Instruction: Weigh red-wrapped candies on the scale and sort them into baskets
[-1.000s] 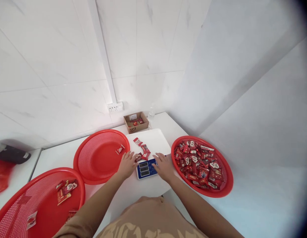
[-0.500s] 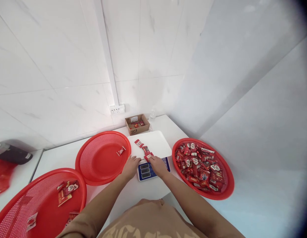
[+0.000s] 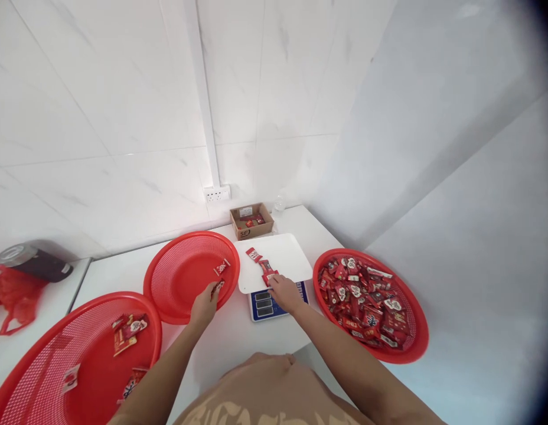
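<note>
My left hand (image 3: 204,306) reaches over the near right rim of the middle red basket (image 3: 161,268), its fingers closed on a small wrapped snack packet (image 3: 218,287). Another small packet (image 3: 221,267) lies in that basket. My right hand (image 3: 284,293) is at the front of the scale's white pan (image 3: 289,251), fingertips pinching a red snack packet (image 3: 269,275). Just beyond it on the pan lie a dark red packet (image 3: 266,265) and a red-and-white packet (image 3: 253,254). Below the pan shows the scale's blue panel (image 3: 264,308), partly covered by my right hand.
A red basket heaped with packets (image 3: 367,301) stands at the right. At the near left, a larger red basket (image 3: 90,302) holds a few packets. A cardboard box (image 3: 251,229) sits behind the scale. Far left are a dark cylinder (image 3: 46,264) and a red plastic bag (image 3: 21,295).
My left hand has moved left from the scale's front edge to the middle basket, carrying a small packet. My right hand stays at the pan's front. The view has shifted slightly.
</note>
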A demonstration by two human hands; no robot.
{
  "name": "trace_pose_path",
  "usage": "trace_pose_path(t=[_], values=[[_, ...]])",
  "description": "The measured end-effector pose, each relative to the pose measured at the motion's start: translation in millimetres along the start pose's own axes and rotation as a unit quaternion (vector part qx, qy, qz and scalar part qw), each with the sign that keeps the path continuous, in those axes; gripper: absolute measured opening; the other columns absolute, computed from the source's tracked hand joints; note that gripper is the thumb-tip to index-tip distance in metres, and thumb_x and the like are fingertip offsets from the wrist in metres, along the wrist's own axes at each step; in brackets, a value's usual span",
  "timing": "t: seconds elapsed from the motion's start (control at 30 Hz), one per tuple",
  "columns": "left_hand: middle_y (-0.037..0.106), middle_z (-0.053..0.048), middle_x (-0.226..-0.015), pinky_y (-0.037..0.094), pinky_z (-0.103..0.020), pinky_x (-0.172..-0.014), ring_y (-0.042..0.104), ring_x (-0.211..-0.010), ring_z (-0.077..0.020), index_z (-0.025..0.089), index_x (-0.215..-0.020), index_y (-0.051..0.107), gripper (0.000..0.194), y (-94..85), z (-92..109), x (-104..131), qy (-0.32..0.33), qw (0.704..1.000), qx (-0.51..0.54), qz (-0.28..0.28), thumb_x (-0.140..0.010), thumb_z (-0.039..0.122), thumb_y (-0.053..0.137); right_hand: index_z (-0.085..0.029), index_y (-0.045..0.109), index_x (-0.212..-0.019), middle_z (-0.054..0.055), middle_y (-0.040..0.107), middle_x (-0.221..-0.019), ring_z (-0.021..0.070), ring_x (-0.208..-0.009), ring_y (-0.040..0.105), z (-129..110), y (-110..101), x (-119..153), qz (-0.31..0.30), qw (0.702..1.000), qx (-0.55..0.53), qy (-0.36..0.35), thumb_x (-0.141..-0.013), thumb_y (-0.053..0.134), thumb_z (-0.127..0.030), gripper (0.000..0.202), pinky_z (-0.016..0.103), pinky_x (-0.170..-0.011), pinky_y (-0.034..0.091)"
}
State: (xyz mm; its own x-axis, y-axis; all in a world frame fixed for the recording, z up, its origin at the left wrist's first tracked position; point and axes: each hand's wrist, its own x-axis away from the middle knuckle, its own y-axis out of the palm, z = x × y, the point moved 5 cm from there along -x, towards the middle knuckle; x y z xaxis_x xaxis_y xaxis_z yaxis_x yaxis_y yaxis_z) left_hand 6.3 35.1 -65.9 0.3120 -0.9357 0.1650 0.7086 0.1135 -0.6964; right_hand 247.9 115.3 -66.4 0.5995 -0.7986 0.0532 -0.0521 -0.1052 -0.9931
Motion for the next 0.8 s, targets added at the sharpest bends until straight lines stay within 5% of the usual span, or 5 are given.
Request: trace_pose_path(t=[0.4,0.63,0.8], values=[[0.069,-0.006,-0.097,0.045,-0.028,-0.065,0.064,-0.085,-0.0209,0.023,-0.112,0.056,0.04,1.5,-3.5,5.6,-0.015,0.998,-0.058,-0.031,-0.09,0.044,0.03,-0.019,0.058,-0.097,0.008,0.059,-0.107,0.0206,-0.096,0.053,-1.4,3.4,-0.4,0.003,1.0,-0.003,-0.006,-0.088,0.04,-0.022,0.02,0.029,-0.077,0.041],[0.064,-0.007,-0.115,0.043,-0.026,-0.076,0.059,-0.104,-0.0193,0.022,-0.12,0.051,0.037,7.2,-7.2,4.0,-0.047,0.994,-0.08,-0.058,-0.09,0.036,0.035,-0.018,0.048,-0.123,0.01,0.057,-0.116,0.0221,-0.102,0.051,0.8,5.0,-0.7,0.018,0.999,-0.033,0.006,-0.086,0.045,-0.02,0.038,0.032,-0.084,0.041],[0.058,-0.008,-0.125,0.043,-0.029,-0.081,0.056,-0.11,-0.0214,0.024,-0.124,0.048,0.044,9.8,-5.4,6.6,-0.042,0.987,-0.128,-0.088,-0.089,0.047,0.033,-0.02,0.054,-0.114,0.009,0.058,-0.108,0.0221,-0.1,0.051,1.6,5.5,-1.9,0.026,0.999,-0.047,0.01,-0.084,0.048,-0.019,0.031,0.032,-0.083,0.041]])
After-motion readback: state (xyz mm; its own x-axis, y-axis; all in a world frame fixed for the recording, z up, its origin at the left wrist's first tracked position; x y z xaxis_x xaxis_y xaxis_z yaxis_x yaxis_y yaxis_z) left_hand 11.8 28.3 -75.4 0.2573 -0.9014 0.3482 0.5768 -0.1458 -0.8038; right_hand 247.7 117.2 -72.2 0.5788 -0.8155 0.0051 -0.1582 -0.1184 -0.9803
